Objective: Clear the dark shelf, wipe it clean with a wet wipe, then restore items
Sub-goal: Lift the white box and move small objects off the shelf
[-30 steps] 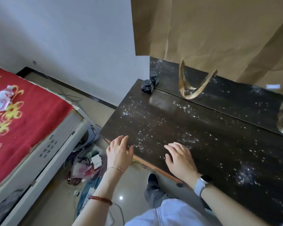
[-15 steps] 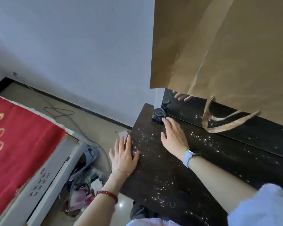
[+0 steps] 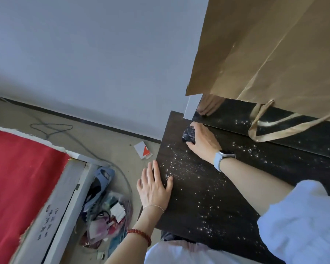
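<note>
The dark shelf point(image 3: 208, 195) is speckled with white dust and runs from the centre to the right. At its far left corner stands a small dark jar point(image 3: 188, 134), and my right hand point(image 3: 203, 142) grips it with thumb and fingers curled round it. My left hand point(image 3: 153, 185) rests flat on the shelf's left edge with fingers straight. A brown paper bag point(image 3: 274, 54) hangs over the back of the shelf, its handle point(image 3: 271, 128) lying on the surface. A mirror strip point(image 3: 227, 115) behind reflects my hand.
A bed with a red cover point(image 3: 17, 178) stands at the left. On the floor between bed and shelf lie a bag of clutter point(image 3: 107, 212), a blue slipper point(image 3: 101, 178), a cable point(image 3: 51, 128) and a small white-and-orange box point(image 3: 143, 150). The grey wall point(image 3: 84, 54) is behind.
My right hand reached from the shelf's front to the far left corner and closed round the dark jar. My left hand shifted to rest on the shelf's left edge. The view moved closer.
</note>
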Demonstrator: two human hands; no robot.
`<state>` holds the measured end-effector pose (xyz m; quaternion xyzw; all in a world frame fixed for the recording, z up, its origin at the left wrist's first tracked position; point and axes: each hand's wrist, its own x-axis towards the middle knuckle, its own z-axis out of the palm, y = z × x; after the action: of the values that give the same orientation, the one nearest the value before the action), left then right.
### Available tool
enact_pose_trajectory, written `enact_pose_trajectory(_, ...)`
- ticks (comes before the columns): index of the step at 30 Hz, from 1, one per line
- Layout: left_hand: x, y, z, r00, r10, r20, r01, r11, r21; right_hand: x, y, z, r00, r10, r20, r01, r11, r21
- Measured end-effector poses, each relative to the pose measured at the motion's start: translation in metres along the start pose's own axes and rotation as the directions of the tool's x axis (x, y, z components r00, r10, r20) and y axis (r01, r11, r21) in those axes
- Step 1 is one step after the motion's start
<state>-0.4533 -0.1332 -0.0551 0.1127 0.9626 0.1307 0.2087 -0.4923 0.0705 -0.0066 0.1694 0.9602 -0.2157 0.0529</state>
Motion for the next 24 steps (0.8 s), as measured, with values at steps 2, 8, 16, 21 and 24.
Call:
enact_pose_trajectory(2, 0.001, 0.001, -0.003, 0.999, -0.002, 0.039, 0.003, 1.0, -0.017, -0.012, 0.003, 0.0, 0.999, 0.04, -0.006, -0.04, 0.996, 0.078)
enact_pose_trajectory(8, -0.004, 0.025, -0.03, 0.991, 0.051, -0.127, -0.08, 0.969, -0.234, -0.099, 0.016, -0.003, 0.949, 0.28, -0.146, -0.193, 0.879, 0.435)
enact_pose_trajectory(16, -0.046, 0.149, -0.003, 0.763, 0.612, -0.207, -0.642, 0.755, -0.134, -0.25, 0.105, -0.032, 0.776, 0.575, -0.258, -0.386, 0.758, 0.526)
enact_pose_trajectory(21, -0.126, 0.252, 0.058, 0.585, 0.806, -0.084, -0.81, 0.578, -0.1, -0.357, 0.192, -0.061, 0.596, 0.734, -0.325, -0.502, 0.657, 0.563)
enact_pose_trajectory(24, -0.191, 0.31, 0.106, 0.507, 0.862, 0.029, -0.859, 0.508, -0.071, -0.436, 0.244, -0.073, 0.535, 0.779, -0.328, -0.512, 0.608, 0.607)
